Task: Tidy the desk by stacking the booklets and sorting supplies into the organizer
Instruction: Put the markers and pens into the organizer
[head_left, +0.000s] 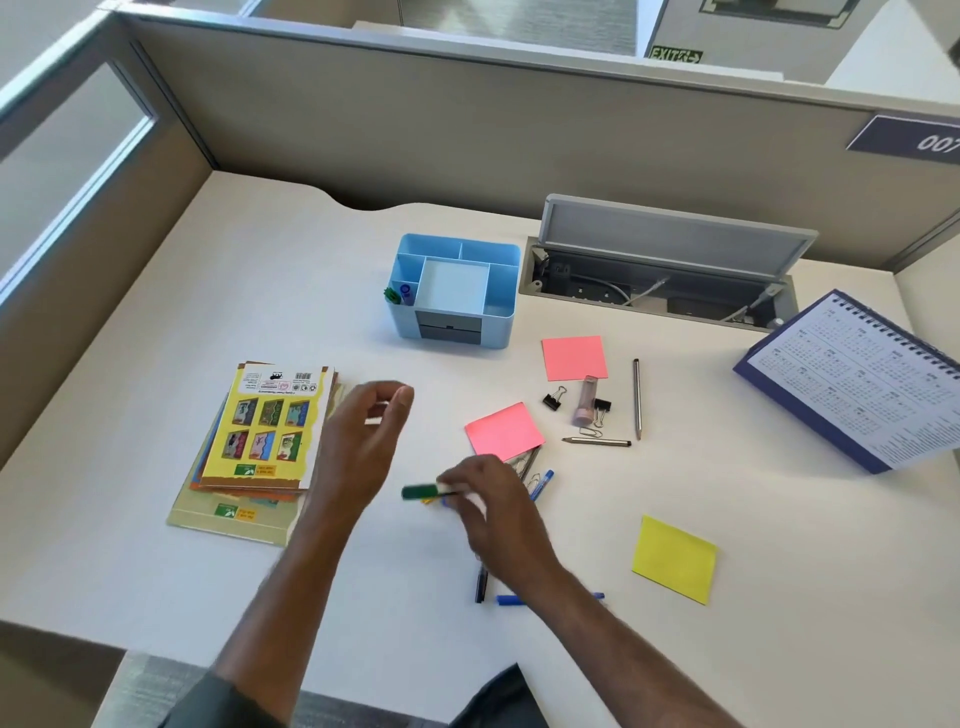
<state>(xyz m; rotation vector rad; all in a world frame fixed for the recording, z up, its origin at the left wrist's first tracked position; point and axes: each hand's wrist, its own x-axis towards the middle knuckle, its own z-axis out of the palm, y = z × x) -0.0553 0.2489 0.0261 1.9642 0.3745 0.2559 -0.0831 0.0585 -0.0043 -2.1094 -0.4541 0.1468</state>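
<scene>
The right hand has its grip closed round one green marker, holding it just above the bench; something yellow and blue under the fingers is too blurred to name. The left hand, just left of it, grips nothing, fingers loosely curled with thumb and forefinger apart. Left of that hand lies one stack of booklets. Beyond both hands stands one blue organizer, two items showing in its left slot. Right of the gripping hand: two pink sticky pads, one yellow pad, two pencils, two black binder clips, some paper clips, one pink tube
</scene>
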